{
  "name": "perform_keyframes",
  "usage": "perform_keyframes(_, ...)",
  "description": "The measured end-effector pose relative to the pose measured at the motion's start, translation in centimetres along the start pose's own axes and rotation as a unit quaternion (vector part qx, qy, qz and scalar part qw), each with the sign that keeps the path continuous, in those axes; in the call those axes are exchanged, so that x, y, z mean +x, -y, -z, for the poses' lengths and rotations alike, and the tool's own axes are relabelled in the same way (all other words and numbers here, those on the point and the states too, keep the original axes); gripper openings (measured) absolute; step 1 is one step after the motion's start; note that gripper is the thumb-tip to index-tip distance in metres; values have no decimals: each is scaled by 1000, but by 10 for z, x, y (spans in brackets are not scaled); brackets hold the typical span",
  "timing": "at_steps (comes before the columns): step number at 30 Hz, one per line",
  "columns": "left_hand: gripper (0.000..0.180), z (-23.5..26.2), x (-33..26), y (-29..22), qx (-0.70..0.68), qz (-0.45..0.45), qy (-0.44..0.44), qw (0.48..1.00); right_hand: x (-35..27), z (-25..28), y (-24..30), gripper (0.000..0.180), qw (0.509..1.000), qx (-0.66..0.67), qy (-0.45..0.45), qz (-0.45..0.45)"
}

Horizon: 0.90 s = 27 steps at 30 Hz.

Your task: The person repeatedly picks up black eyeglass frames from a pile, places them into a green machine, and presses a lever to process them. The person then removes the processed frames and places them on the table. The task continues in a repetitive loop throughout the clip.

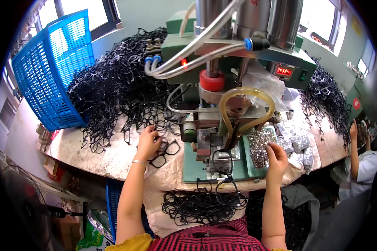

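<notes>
My left hand (148, 144) reaches over the table's left part, at the near edge of a heap of black eyeglass frames (117, 79). Its fingers are bent and apart, and no frame is plainly held. Just right of its wrist lie a few loose eyeglass frames (165, 154). At the right, my right hand (277, 161) hovers by a green tray (249, 167) full of small shiny metal parts (259, 146). Thumb and fingertips are pinched together; what they hold is too small to make out. One eyeglass frame (223, 162) sits at the press's metal fixture, between the hands.
A green press (205, 90) with metal cylinders and air hoses stands in the middle. More frames (203, 207) pile up before my apron. A blue basket (50, 71) tips at the left; bags of parts (299, 144) lie right of the tray. Another person's arm (354, 146) is at far right.
</notes>
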<state>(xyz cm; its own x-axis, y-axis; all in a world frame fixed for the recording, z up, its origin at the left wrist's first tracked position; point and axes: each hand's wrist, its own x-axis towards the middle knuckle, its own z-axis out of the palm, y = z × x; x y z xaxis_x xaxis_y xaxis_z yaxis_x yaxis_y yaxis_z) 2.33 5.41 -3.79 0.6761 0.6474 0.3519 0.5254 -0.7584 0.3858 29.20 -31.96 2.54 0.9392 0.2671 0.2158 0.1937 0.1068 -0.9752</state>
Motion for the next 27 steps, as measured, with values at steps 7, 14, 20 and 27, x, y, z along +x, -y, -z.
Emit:
perform_keyframes(7, 13, 63, -29, -60, 15, -93, -157, 983, -36, 54, 25, 12, 986, -162, 15, 45)
perform_keyframes(14, 17, 47, -36, -103, -403, 108, -202, 886, -17, -56, 71, 16, 960, -67, 189, 198)
perform_keyframes(20, 13, 33, -76, -125, -548, 167, -196, 796, -32, -73, 54, 36, 983, 81, 152, 56)
perform_keyframes(27, 4, 129, -29, -225, -499, -258, -226, 796, -36, -79, 78, 45, 967, 155, 203, -12)
